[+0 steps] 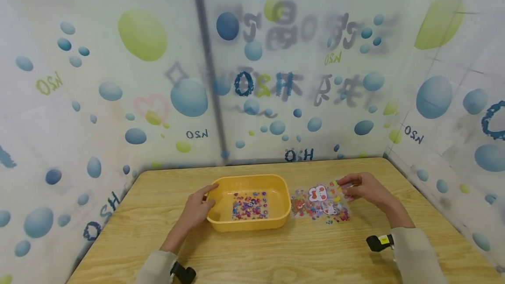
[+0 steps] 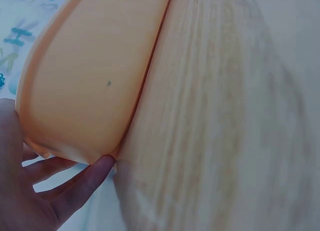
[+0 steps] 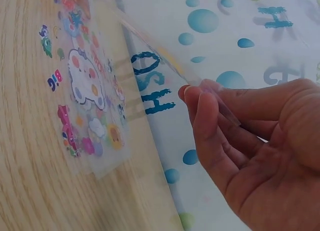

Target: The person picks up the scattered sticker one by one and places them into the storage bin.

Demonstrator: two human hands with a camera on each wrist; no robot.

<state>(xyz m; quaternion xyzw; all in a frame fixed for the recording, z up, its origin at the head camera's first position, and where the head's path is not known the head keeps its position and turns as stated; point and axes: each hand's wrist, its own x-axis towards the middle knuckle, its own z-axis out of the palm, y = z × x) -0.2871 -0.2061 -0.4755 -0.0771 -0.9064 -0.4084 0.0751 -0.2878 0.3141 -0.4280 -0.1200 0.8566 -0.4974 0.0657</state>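
Head: high, facing forward-down. Wrist views: tilted, close; left on tray (image 2: 100,81), right on stickers (image 3: 86,80); head shares both.

On my feed, a yellow rectangular plastic tub (image 1: 252,226) frames a rectangular patch of tiny stickers (image 1: 250,206) in purple, blue and red. To its right I see clear plastic sticker sheets (image 1: 320,205) with multicoloured prints, including a white character with a red bow. I view pale wood grain across the tabletop (image 1: 276,257) and blue and green ovals over the far white wall sheeting (image 1: 300,56).
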